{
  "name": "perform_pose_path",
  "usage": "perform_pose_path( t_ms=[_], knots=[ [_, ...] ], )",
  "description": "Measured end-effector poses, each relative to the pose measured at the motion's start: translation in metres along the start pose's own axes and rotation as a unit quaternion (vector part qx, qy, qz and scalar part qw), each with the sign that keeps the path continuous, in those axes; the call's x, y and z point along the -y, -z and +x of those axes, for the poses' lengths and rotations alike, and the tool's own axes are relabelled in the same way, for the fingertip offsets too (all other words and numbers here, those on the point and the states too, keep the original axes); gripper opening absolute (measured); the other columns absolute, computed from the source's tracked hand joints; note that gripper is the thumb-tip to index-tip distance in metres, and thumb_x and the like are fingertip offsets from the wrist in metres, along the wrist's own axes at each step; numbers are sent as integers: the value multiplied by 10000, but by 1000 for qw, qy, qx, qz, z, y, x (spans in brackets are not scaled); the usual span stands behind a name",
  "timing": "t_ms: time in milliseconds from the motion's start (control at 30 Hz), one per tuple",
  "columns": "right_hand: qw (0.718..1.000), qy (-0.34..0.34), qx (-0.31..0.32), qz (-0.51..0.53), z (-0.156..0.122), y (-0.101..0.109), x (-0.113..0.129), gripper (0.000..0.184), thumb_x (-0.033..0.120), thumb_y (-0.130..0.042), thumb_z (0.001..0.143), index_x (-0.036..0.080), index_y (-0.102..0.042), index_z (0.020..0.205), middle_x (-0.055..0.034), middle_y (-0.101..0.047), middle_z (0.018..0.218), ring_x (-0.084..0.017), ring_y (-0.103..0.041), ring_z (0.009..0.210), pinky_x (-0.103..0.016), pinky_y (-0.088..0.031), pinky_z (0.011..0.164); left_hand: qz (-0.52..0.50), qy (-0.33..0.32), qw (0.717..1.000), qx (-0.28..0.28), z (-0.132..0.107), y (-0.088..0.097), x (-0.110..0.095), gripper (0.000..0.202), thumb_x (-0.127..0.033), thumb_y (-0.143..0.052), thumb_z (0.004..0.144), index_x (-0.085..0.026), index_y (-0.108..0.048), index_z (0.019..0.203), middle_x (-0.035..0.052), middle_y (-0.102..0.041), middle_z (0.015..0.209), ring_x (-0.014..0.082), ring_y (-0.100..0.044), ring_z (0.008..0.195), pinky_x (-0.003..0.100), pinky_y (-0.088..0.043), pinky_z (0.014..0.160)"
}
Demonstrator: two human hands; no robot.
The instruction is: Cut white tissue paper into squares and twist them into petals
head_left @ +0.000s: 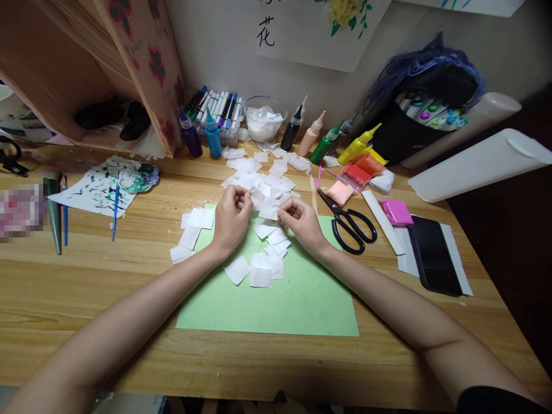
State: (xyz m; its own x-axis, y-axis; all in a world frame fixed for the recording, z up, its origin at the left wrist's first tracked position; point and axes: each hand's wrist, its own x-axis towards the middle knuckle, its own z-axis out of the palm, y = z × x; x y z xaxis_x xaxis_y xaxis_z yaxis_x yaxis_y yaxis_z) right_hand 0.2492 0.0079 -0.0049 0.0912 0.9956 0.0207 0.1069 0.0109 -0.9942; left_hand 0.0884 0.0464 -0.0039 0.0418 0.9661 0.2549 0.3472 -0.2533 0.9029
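Behind, on the counter (pixel 107 293): paint bottles (pixel 213 138) and a glass bowl (pixel 264 122). At left, a brush (pixel 115 202), partly over painted paper (pixel 92 183). In the way: scissors (pixel 338 212), lying across the right edge of the green card (pixel 267 310). Toward the near edge, plain green, then a strip of counter. White squares (pixel 260 278) on the card, behind it and at its left. Pinched at one corner by the right hand (pixel 302 223): a thin square (pixel 269 209). By the left hand (pixel 234 215), curled, also pinched: white paper (pixel 257 199), hard to tell if the same square.
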Motion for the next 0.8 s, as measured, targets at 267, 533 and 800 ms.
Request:
perform_pose_path(
  t_ms=[267,533,800],
  knots=[
    [1000,-2,7,9,0,0,3,151,283,-615,746,182,-526,678,27,-537,614,-88,-456,538,-254,-377,529,7,10,998,-69,3,1,3,146,-235,-508,868,-196,-501,1009,89,-560,1050,160,-589,878,294,-480,695],
    [999,20,31,25,1,0,3,153,315,-623,762,179,-561,732,12,-540,707,-108,-506,641,-263,-411,617,69,-181,978,81,-11,0,-12,40,-211,-612,791,-182,-587,800,21,-614,791,131,-552,735,278,-446,673],
    [999,13,43,15,1,0,2,207,383,-637,756,181,-591,755,-1,-578,729,-117,-523,657,-272,-430,648,71,-182,978,70,-12,-1,-10,53,-172,-617,760,-184,-592,714,2,-613,694,121,-551,670,258,-430,616]
  ],
)
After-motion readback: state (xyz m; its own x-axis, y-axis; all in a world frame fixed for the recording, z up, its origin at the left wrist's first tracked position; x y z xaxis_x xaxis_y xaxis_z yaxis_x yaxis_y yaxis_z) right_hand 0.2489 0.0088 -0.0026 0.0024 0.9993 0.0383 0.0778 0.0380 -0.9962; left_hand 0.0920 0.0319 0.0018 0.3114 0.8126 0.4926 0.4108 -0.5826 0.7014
